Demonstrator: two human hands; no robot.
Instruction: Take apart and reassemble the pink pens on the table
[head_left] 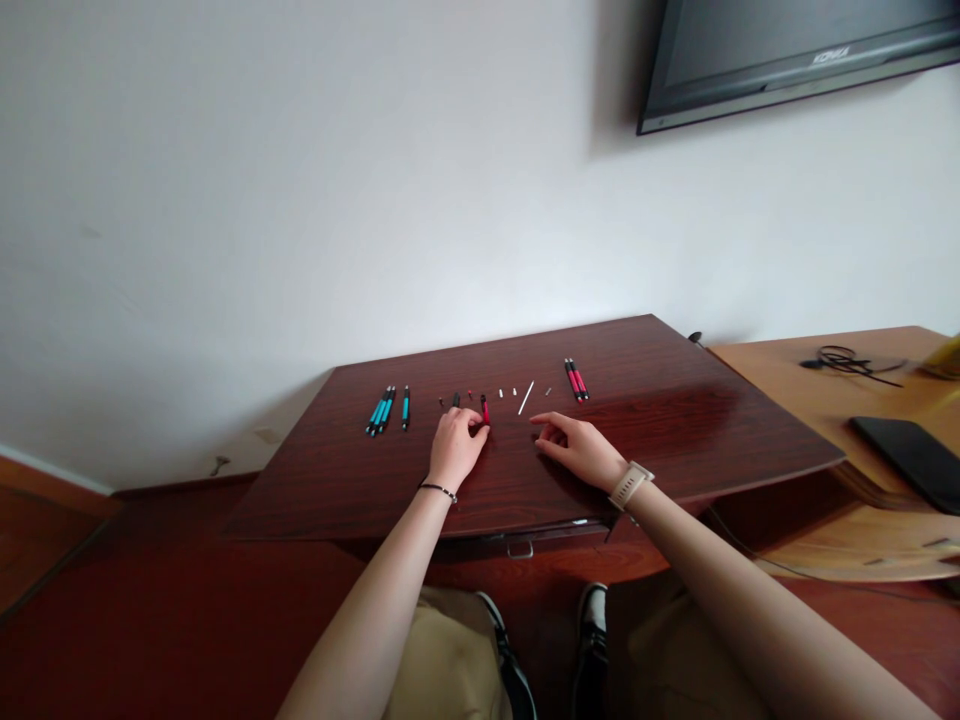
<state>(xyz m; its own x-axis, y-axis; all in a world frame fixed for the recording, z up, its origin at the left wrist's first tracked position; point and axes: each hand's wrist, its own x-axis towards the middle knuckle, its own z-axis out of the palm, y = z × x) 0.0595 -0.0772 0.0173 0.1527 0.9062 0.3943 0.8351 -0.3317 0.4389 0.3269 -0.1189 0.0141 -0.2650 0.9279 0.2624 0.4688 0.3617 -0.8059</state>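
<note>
My left hand (457,442) rests on the dark wood table, its thumb and index finger closed at the lower end of a short red pen barrel (484,408). Just past its knuckles lies a black pen part (456,399), partly covered by the fingers. To the right, my right hand (583,450) hovers low over the tabletop with the index finger stretched out and the others loosely bent; it holds nothing. A thin white refill (526,397) lies beyond its fingertips. Small pieces lie in a row: a red piece (470,394), a white piece (501,393) and a metal spring-like piece (548,391).
Several blue pens (381,410) are grouped at the left, with one blue pen (406,408) apart. Pink pens (577,380) lie at the right. A wooden desk (780,370) bears a black cable (844,362) and a black flat device (907,458). A television (810,60) hangs above.
</note>
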